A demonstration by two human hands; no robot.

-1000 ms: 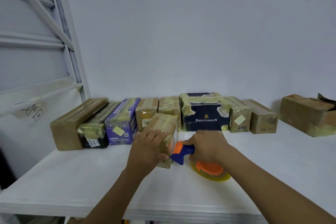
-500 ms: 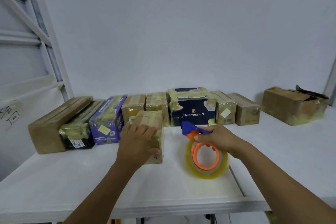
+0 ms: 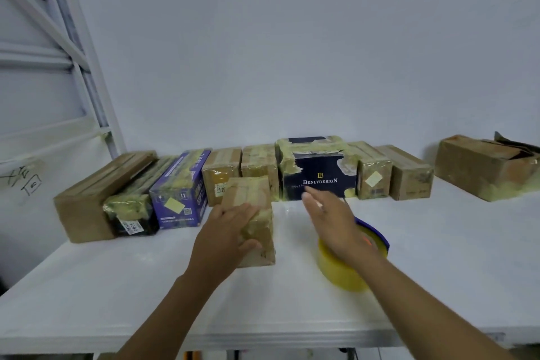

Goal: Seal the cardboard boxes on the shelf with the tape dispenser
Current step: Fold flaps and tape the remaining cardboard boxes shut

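A small taped cardboard box stands out in front of the row on the white shelf. My left hand rests on its front left face, fingers wrapped on it. The tape dispenser, a yellow roll with a blue and orange frame, lies flat on the shelf to the right of the box. My right hand hovers over the dispenser with flat, spread fingers and holds nothing. It hides part of the dispenser.
A row of taped boxes lines the back wall: a long brown box, a purple box, a dark "Benlydesign" box and several small brown ones. A larger torn box sits far right. A white rack frame stands at left.
My right hand set the tape dispenser down flat on the shelf and let go, then lifted open above it. My left hand stayed on the small box.
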